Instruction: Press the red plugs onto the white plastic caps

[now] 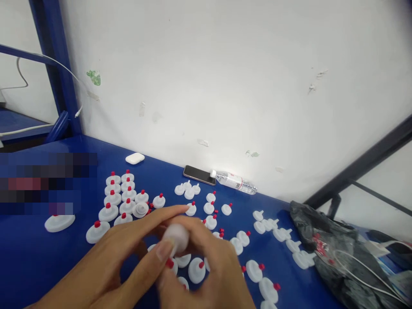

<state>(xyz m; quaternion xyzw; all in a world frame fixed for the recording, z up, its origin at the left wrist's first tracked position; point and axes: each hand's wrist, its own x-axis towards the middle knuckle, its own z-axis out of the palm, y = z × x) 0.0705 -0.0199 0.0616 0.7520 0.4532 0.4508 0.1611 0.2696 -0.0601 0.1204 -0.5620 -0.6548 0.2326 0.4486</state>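
Close to the camera, my left hand (128, 262) and my right hand (206, 266) meet around a white plastic nozzle cap (177, 237). My left thumb presses on the cap, while fingers of both hands curl round it; motion blurs it, and its far side is hidden. Whether the red spot just below my left thumb belongs to this cap or to one behind, I cannot tell. Beneath and beyond my hands lie several round white nozzle caps with red tips (197, 271). Part of this group is covered by my hands.
Red-tipped caps (112, 198) stand in rows at left on the blue table (106, 287). Caps without red tips (281, 234) lie at right, beside a black plastic bag (341, 240) holding red tips. Along the wall are a white case (134, 158), a phone (198, 175) and a bottle (236, 181).
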